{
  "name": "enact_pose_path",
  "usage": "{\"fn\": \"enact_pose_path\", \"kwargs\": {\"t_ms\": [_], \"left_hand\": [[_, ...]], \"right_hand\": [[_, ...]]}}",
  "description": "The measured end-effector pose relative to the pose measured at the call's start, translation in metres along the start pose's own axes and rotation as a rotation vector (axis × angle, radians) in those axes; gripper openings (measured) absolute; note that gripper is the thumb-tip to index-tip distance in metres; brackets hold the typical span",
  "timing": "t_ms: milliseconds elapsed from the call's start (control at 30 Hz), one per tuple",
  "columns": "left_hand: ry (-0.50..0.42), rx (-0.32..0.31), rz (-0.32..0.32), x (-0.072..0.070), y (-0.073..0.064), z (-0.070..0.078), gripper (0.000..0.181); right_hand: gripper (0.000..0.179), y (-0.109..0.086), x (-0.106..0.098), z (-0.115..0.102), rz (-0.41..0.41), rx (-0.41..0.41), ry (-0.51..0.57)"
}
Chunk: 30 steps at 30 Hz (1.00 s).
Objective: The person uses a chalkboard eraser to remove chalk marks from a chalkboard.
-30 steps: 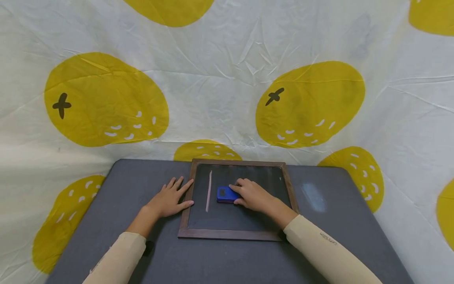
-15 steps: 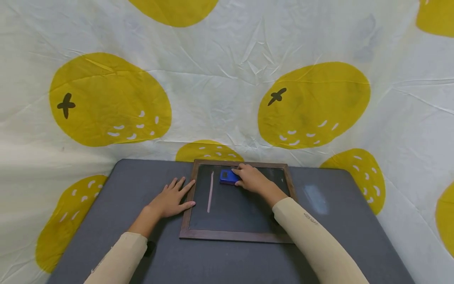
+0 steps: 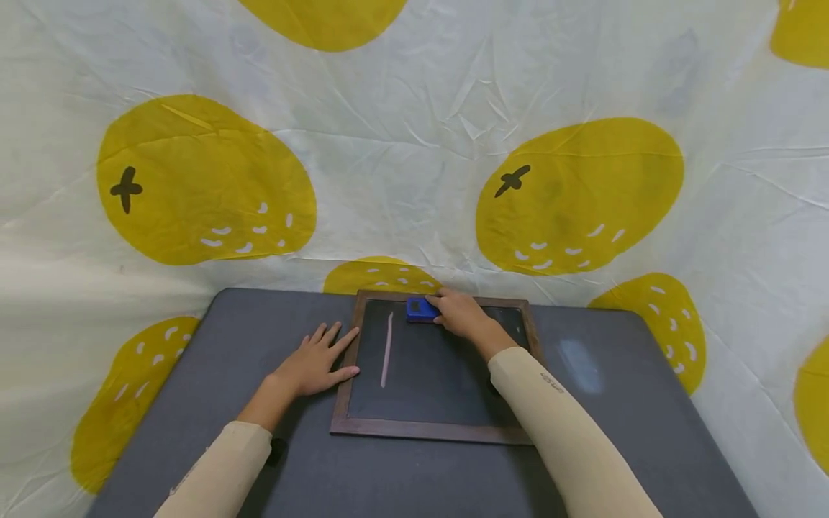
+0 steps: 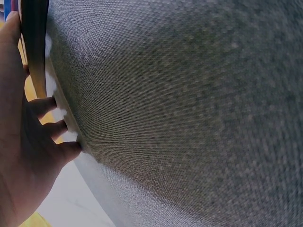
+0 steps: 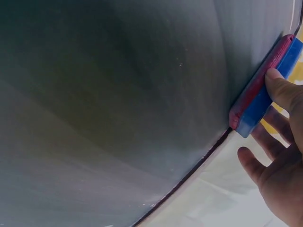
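A blackboard in a brown wooden frame lies on the grey table. My right hand grips a blue chalkboard eraser near the board's far edge. In the right wrist view the eraser shows a red felt side toward the board, with the thumb on one side and fingers on the other. My left hand lies spread at the board's left edge, thumb and index finger touching the frame. The left wrist view shows that hand with its fingers extended. One pale pink chalk line runs down the board's left part.
The grey table reaches out on both sides of the board. A whitish chalk smudge marks it on the right. Behind the table's far edge hangs a white cloth printed with large yellow fruit.
My right hand has slid the eraser from the board's middle up to its far edge. The left hand stays against the frame, and the chalk line looks the same.
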<state>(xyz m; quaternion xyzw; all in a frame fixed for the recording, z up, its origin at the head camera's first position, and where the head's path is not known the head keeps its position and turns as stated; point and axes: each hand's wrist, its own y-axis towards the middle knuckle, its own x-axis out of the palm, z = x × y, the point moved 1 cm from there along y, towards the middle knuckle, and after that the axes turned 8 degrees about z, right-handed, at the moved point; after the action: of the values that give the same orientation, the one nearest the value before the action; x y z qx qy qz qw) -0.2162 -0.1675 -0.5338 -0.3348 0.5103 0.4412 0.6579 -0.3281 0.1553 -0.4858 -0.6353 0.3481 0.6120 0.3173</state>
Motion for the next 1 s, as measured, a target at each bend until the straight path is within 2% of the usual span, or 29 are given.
{"fn": "enact_pose_path", "kwargs": {"t_ms": [233,500,767,1000], "left_hand": [[-0.002,-0.003,-0.009,-0.002,-0.001,0.002,0.085],[0.002,0.005,0.005,-0.002,-0.002,0.0,0.085],[0.01,0.004,0.016,-0.002,-0.007,0.004,0.084],[0.018,0.007,0.031,0.003,-0.008,0.005,0.084]], "right_hand": [[0.06,0.0,0.001,0.0,0.007,-0.001,0.018],[0.06,-0.01,0.0,-0.005,0.025,-0.019,0.045],[0.06,-0.034,0.003,-0.016,0.046,-0.076,0.044],[0.059,-0.068,0.006,-0.027,0.093,-0.167,0.05]]}}
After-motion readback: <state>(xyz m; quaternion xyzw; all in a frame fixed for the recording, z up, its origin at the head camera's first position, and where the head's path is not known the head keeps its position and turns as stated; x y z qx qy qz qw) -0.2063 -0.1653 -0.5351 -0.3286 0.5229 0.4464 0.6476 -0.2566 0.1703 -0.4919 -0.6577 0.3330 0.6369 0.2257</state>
